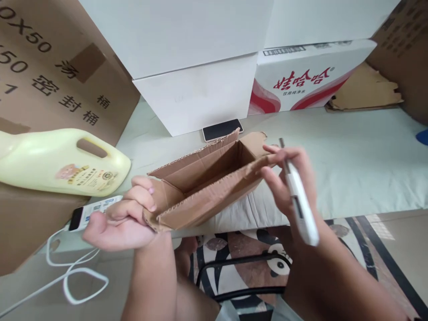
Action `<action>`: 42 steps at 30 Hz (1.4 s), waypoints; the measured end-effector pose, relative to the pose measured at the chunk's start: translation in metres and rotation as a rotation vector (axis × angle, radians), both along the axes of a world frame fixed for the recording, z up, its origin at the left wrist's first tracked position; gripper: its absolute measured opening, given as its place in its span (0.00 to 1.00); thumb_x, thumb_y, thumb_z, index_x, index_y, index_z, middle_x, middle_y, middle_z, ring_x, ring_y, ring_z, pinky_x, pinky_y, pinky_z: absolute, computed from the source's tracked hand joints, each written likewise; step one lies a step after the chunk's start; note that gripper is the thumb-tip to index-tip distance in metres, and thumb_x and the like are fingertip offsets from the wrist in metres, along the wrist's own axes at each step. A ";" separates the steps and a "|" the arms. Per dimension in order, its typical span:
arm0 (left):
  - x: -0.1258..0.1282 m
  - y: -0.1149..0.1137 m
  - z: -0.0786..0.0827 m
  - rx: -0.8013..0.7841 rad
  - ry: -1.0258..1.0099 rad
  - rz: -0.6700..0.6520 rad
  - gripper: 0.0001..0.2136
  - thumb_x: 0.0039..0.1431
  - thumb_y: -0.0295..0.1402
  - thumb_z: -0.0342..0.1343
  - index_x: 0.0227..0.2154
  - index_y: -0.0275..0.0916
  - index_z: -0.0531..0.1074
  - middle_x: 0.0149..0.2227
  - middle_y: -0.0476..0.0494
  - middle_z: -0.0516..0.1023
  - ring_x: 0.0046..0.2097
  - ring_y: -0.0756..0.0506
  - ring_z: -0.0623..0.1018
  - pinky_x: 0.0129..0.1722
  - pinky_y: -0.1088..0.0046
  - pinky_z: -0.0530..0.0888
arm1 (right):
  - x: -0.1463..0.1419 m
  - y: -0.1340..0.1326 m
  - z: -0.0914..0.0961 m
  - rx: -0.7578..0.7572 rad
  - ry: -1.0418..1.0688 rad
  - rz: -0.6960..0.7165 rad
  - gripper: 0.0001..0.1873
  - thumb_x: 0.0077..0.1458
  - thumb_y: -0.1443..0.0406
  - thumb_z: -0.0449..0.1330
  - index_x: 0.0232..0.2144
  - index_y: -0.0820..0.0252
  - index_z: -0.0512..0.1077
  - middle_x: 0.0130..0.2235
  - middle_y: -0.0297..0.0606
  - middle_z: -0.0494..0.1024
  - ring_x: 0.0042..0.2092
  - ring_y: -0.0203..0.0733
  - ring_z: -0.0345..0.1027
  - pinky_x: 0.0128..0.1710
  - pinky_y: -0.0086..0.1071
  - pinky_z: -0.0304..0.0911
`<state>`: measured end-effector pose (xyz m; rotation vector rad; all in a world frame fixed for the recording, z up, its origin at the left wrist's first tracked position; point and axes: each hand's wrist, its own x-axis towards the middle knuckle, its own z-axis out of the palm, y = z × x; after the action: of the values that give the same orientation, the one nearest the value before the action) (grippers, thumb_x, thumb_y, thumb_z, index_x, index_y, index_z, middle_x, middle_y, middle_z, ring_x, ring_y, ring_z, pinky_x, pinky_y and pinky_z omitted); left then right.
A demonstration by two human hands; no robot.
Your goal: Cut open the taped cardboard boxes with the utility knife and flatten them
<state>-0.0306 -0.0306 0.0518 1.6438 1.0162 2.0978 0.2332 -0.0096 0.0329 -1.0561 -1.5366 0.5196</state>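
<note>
A small brown cardboard box (207, 196), its top open and its cut edges ragged, is held tilted above the front of the pale cloth-covered surface. My left hand (123, 214) grips the box's left end, fingers curled over the flap there. A white utility knife (301, 209) with its metal blade tip upward lies in my right hand (294, 178). The same hand's thumb and fingertips pinch the box's right rim. The inside of the box looks bare where it shows; its far bottom is in shadow.
A dark-screened phone (222, 130) lies behind the box. Large white cartons (200, 93) and a red-and-white carton (301, 80) line the back. At left are a yellow jug (67, 160), a big brown carton (60, 67) and a white power strip (96, 211) with a looping cable.
</note>
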 end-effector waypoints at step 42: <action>0.003 0.001 -0.032 -0.560 0.041 -0.050 0.20 0.45 0.29 0.64 0.44 0.48 0.76 0.54 0.46 0.76 0.56 0.40 0.76 0.50 0.63 0.76 | 0.010 -0.020 0.001 0.088 -0.010 0.296 0.10 0.60 0.63 0.65 0.40 0.50 0.67 0.37 0.35 0.83 0.46 0.46 0.82 0.46 0.42 0.78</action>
<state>-0.0281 -0.0295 0.0195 1.4064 1.3984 1.5518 0.2428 -0.0300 0.0343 -0.7683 -1.7205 0.6433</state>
